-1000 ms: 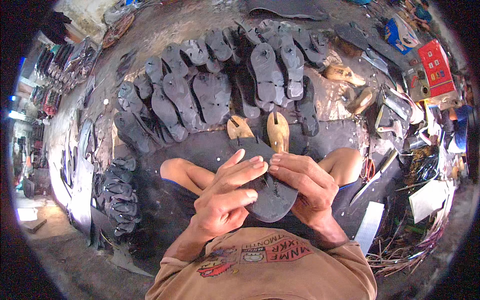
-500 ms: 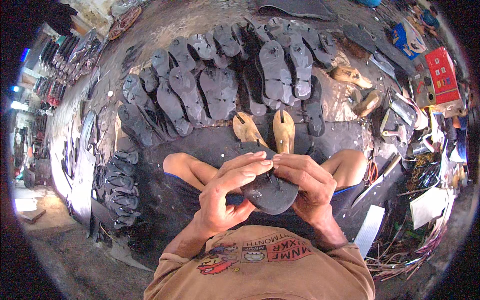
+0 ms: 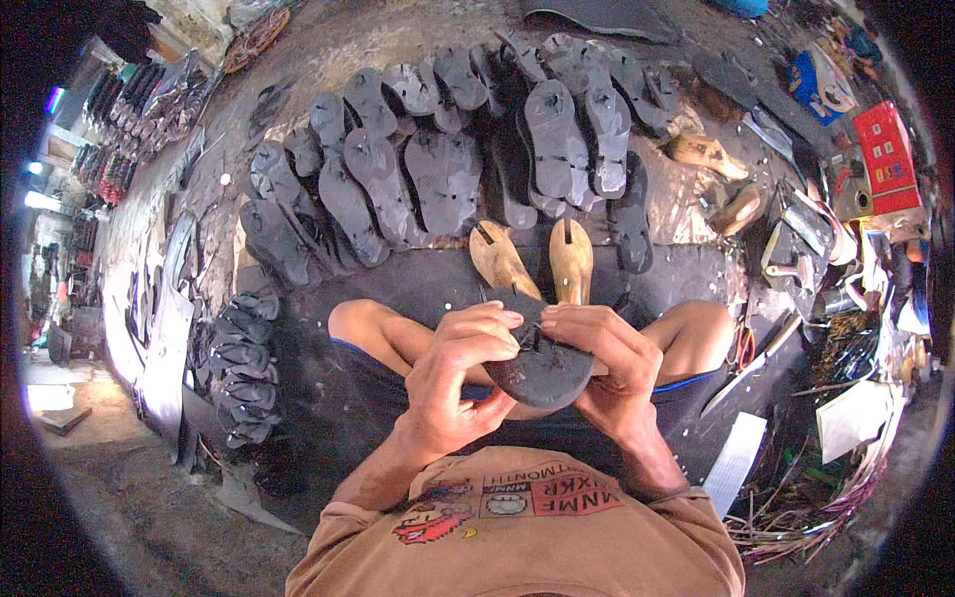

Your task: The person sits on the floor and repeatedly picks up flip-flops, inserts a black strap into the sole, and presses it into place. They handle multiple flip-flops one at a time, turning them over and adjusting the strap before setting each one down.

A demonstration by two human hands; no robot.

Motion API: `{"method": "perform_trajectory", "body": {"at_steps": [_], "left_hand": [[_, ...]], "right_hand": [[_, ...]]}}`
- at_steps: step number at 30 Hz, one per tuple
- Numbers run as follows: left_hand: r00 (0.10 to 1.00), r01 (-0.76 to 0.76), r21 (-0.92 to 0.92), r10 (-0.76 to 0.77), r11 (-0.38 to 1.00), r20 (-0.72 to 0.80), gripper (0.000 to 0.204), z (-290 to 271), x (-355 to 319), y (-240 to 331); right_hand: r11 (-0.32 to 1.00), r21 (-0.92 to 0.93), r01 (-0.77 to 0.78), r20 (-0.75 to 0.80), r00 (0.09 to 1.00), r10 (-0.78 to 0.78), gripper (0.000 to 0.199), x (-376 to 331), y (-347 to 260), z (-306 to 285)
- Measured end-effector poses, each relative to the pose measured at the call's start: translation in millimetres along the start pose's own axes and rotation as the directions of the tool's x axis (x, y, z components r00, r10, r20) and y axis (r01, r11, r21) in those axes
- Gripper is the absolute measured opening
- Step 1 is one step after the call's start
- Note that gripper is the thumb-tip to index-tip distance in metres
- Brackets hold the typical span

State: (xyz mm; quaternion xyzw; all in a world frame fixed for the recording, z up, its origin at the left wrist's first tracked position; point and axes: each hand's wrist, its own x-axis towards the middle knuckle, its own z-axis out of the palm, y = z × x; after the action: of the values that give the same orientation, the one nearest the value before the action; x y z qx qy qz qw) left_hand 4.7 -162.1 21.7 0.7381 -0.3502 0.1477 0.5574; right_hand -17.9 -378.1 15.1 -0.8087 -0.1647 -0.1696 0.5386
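Observation:
A dark sandal sole is held between my two hands in front of my chest, its rounded end toward me. Dark strap pieces stick up from its surface. My left hand grips the left edge, fingers on top and thumb lower down. My right hand is wrapped round the right edge, fingertips resting on the upper face near a strap piece. Just beyond the sole lie two wooden shoe lasts with slots in their ends; the sole hides part of them.
Many dark soles lie in an arc ahead. At the left is a stack of dark strap pieces. To the right lie a knife, more wooden lasts, a red box and a white sheet.
The fingers of my left hand have drawn back left from the middle of the sole, showing more of its strap pieces. The sole's near end has risen slightly away from me.

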Motion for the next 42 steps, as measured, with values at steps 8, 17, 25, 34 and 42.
{"method": "perform_trajectory", "body": {"at_steps": [8, 17, 25, 34, 42], "left_hand": [[0.97, 0.187, 0.013, -0.187, 0.982, 0.158, 0.042, -6, -7, -6], [0.722, 0.387, -0.878, -0.685, 0.282, 0.099, 0.075, -43, 9, -124], [0.569, 0.002, -0.951, -0.782, 0.308, -0.253, 0.056, -65, -12, -148], [0.631, 0.295, -0.913, -0.775, 0.281, -0.035, 0.055, -37, 1, -97], [0.535, 0.143, -0.939, -0.823, 0.313, -0.193, 0.045, -32, 8, -83]], "right_hand": [[0.998, -0.018, 0.057, 0.289, 0.956, -0.05, 0.045, 10, 28, -14], [0.679, -0.559, -0.476, -0.125, 0.858, 0.499, 0.084, -77, 185, 80], [0.446, 0.682, -0.58, 0.119, 0.69, 0.714, 0.063, -59, 56, -3], [0.9, 0.248, -0.359, 0.045, 0.932, 0.36, 0.051, -56, 3, 37], [0.968, 0.153, -0.2, -0.06, 0.975, 0.212, 0.055, -74, -13, 60]]}}
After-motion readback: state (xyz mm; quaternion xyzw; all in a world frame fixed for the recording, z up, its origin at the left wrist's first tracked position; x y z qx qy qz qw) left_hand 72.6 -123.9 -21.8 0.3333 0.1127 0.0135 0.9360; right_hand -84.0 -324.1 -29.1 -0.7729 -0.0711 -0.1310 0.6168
